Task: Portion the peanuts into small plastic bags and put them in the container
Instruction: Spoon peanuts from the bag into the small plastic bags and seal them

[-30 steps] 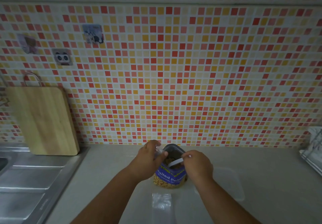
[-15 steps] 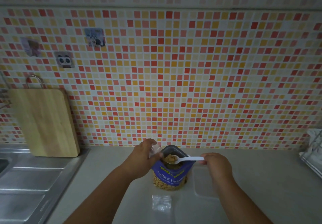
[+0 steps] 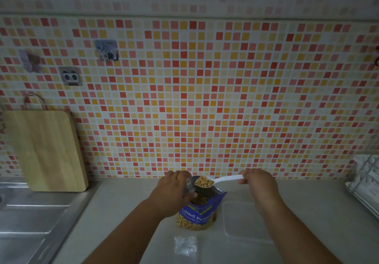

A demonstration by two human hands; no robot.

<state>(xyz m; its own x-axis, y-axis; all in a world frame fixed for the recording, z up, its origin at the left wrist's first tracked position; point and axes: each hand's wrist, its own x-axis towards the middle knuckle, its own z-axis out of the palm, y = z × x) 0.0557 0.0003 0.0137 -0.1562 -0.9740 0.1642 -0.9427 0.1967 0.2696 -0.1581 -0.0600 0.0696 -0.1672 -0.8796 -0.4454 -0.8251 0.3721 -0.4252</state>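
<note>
Peanuts [image 3: 203, 181] sit heaped in the bowl of a white plastic spoon [image 3: 225, 179], raised over the open blue peanut pouch [image 3: 202, 212]. More nuts show inside its mouth and through the clear window at its base.

Around it we see, behind everything, a mosaic tile wall [image 3: 205, 99]. Below that runs a pale countertop [image 3: 123, 206], with a steel drainboard [image 3: 30, 222] at the left. A wooden cutting board [image 3: 45, 151] leans on the wall beside it. A wire dish rack [image 3: 365, 181] shows at the right edge. A clear plastic container [image 3: 242, 220] stands just right of the pouch. A stack of small plastic bags [image 3: 185, 245] lies in front of it, and a panda sticker [image 3: 70, 76] clings to the tiles.

Our left forearm crosses the pouch's left side and hides part of it. The left hand [image 3: 174, 192] has its fingers curled round a small clear bag [image 3: 189, 184], held at the spoon's tip; we cannot tell whether they touch. The right hand [image 3: 258, 183], knuckles up, pinches the end of the spoon's handle.

The tiles are small glossy squares in red, orange and cream. The drainboard is brushed and ribbed, the board is pale-grained with rounded corners, and the container is translucent and rectangular.
</note>
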